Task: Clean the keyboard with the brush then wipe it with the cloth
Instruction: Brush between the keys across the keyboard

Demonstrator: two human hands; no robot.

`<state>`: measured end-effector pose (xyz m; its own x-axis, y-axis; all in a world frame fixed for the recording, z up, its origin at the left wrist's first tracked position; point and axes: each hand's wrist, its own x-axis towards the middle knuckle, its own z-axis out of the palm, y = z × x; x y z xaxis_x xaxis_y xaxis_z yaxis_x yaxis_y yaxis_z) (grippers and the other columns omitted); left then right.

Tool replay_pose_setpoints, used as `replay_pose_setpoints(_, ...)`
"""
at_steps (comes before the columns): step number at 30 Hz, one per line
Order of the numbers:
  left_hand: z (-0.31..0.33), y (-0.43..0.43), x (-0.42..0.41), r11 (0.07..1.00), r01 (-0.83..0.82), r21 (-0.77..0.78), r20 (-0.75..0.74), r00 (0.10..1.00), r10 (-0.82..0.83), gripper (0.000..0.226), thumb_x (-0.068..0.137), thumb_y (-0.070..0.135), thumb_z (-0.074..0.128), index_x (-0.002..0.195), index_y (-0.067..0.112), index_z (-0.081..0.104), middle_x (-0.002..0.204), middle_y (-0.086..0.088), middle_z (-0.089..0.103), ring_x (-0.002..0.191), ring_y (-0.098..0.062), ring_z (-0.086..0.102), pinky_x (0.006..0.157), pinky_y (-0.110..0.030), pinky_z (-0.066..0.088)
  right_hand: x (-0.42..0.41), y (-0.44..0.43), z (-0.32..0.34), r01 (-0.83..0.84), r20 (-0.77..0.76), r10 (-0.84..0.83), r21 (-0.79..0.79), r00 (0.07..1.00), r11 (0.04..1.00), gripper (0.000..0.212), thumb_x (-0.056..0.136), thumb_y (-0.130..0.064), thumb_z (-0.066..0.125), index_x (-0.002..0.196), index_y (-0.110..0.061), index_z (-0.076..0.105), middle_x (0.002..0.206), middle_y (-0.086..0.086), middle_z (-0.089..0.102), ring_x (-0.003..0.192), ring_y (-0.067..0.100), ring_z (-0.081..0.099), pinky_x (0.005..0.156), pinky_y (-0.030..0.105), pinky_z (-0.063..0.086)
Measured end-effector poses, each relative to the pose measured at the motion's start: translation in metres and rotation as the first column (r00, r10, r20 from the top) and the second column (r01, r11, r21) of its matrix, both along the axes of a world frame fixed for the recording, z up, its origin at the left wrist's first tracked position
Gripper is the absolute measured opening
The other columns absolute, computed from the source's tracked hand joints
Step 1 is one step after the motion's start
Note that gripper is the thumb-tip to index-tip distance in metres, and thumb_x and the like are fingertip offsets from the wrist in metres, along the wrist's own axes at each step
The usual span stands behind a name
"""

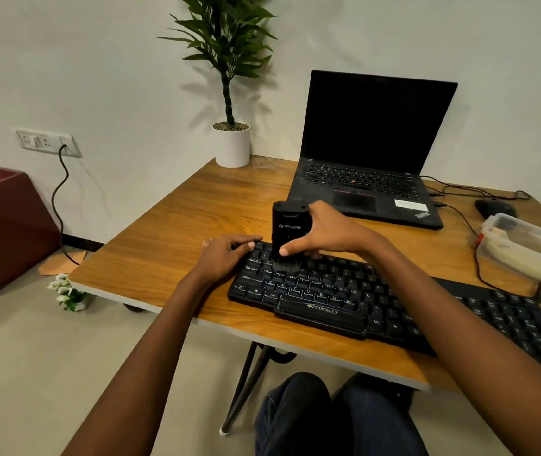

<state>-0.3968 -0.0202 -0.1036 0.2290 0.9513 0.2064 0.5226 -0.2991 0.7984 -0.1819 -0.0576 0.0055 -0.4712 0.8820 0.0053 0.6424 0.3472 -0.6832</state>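
A black Zebronics keyboard (328, 297) lies along the near edge of the wooden table. My right hand (325, 235) grips a black block-shaped brush (287, 225) held upright, its bristles pressed onto the upper-left keys. My left hand (226, 253) rests on the keyboard's top-left corner, fingers curled over its edge. A clear plastic box (525, 245) at the right holds something pale that may be the cloth; I cannot tell for sure.
An open black laptop (367, 166) stands behind the keyboard. A black mouse (494, 207) and cables lie at the right. A potted plant (232, 143) sits at the table's back corner. My knees show under the table edge (170, 312).
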Motion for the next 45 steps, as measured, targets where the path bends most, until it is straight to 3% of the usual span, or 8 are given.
replay_pose_setpoints(3, 0.001, 0.000, 0.000, 1.000, -0.002, -0.008, 0.008, 1.000, 0.002, 0.021, 0.077, 0.059, 0.044, 0.090, 0.073, 0.053, 0.125, 0.010, 0.063, 0.121, -0.014, 0.053, 0.108, -0.060, 0.026, -0.007, 0.001, -0.007, 0.041, -0.008, -0.041, 0.046, 0.999, 0.998, 0.031, 0.070, -0.020, 0.080, 0.081, -0.027, 0.052, 0.073, -0.003, 0.060, 0.059, 0.014, 0.060, 0.048, 0.024, 0.048)
replay_pose_setpoints(9, 0.000, 0.002, -0.001, 1.000, 0.016, -0.007, 0.002, 1.000, -0.016, 0.027, 0.070, 0.070, 0.038, 0.093, 0.075, 0.051, 0.124, 0.012, 0.063, 0.120, -0.014, 0.054, 0.107, -0.060, 0.027, -0.005, 0.002, -0.010, 0.045, -0.052, -0.042, 0.048, 0.998, 0.998, 0.042, 0.069, -0.020, 0.081, 0.101, -0.006, 0.058, 0.082, 0.010, 0.065, 0.052, 0.003, 0.058, 0.046, 0.020, 0.046)
replay_pose_setpoints(14, -0.001, 0.003, 0.000, 1.000, 0.009, -0.018, 0.004, 1.000, -0.009, 0.024, 0.072, 0.068, 0.042, 0.094, 0.075, 0.050, 0.125, 0.011, 0.063, 0.122, -0.015, 0.052, 0.109, -0.060, 0.025, -0.009, 0.004, -0.015, 0.061, 0.031, -0.069, 0.211, 0.997, 0.976, 0.044, 0.070, -0.031, 0.079, 0.104, -0.013, 0.059, 0.092, 0.002, 0.064, 0.085, 0.014, 0.058, 0.068, 0.024, 0.045)
replay_pose_setpoints(24, 0.003, -0.001, 0.000, 1.000, -0.003, -0.008, -0.022, 1.000, 0.003, 0.022, 0.079, 0.056, 0.043, 0.087, 0.073, 0.053, 0.128, 0.010, 0.061, 0.124, -0.016, 0.051, 0.109, -0.058, 0.024, -0.005, 0.003, -0.021, 0.081, -0.075, -0.068, 0.176, 0.995, 0.981, 0.045, 0.071, -0.024, 0.080, 0.107, -0.009, 0.058, 0.087, 0.001, 0.064, 0.060, -0.007, 0.057, 0.052, 0.010, 0.042)
replay_pose_setpoints(28, 0.003, -0.001, 0.001, 1.000, 0.018, -0.026, -0.006, 1.000, -0.018, 0.029, 0.072, 0.068, 0.039, 0.099, 0.071, 0.052, 0.126, 0.011, 0.062, 0.122, -0.015, 0.052, 0.107, -0.059, 0.028, 0.001, 0.007, -0.023, 0.161, -0.097, -0.141, 0.244, 0.985, 0.956, 0.046, 0.070, -0.026, 0.079, 0.108, -0.009, 0.060, 0.099, 0.004, 0.066, 0.087, 0.013, 0.062, 0.073, 0.027, 0.051)
replay_pose_setpoints(31, 0.001, 0.001, 0.001, 1.000, 0.004, -0.004, 0.000, 1.000, -0.004, 0.021, 0.076, 0.061, 0.042, 0.089, 0.077, 0.050, 0.126, 0.010, 0.062, 0.122, -0.015, 0.052, 0.107, -0.057, 0.028, -0.002, 0.002, -0.028, 0.089, -0.178, -0.064, 0.135, 0.982, 0.987, 0.038, 0.070, -0.025, 0.080, 0.100, -0.018, 0.058, 0.087, -0.005, 0.064, 0.068, -0.002, 0.060, 0.057, 0.015, 0.046)
replay_pose_setpoints(35, -0.001, 0.002, 0.000, 1.000, 0.012, 0.006, -0.029, 1.000, -0.012, 0.026, 0.072, 0.070, 0.038, 0.094, 0.077, 0.049, 0.128, 0.011, 0.061, 0.123, -0.014, 0.051, 0.107, -0.056, 0.029, 0.004, 0.002, -0.008, 0.021, 0.006, -0.021, 0.020, 1.000, 1.000, 0.036, 0.071, -0.019, 0.080, 0.095, -0.015, 0.054, 0.073, -0.003, 0.061, 0.044, -0.004, 0.055, 0.043, 0.015, 0.042)
replay_pose_setpoints(45, 0.001, 0.001, 0.000, 1.000, -0.004, 0.005, -0.038, 0.999, 0.005, 0.021, 0.079, 0.056, 0.042, 0.092, 0.068, 0.053, 0.128, 0.009, 0.061, 0.122, -0.014, 0.051, 0.107, -0.055, 0.029, 0.002, 0.001, -0.006, 0.019, 0.015, -0.019, 0.003, 1.000, 1.000, 0.035, 0.070, -0.021, 0.080, 0.095, -0.016, 0.056, 0.081, 0.005, 0.064, 0.052, 0.001, 0.058, 0.045, 0.016, 0.046)
